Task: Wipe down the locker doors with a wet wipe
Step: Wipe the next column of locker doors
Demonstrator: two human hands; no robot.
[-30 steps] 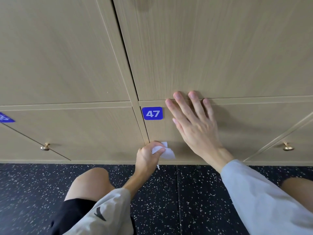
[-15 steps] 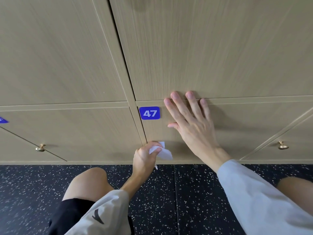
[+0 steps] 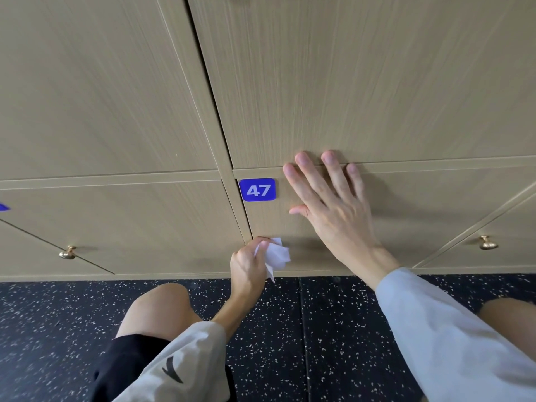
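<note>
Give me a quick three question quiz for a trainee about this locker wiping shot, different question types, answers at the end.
1. True or false: the right hand lies flat with straight fingers on the locker door.
2. Which hand grips the wet wipe? A) left hand B) right hand
3. Fill in: the blue number plate reads ____.

Key: 1 true; 2 A; 3 47.

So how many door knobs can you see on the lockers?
2. One knob is at the lower left, and the other knob is at the lower right. Door 47 shows none; the hands may hide one.
</note>
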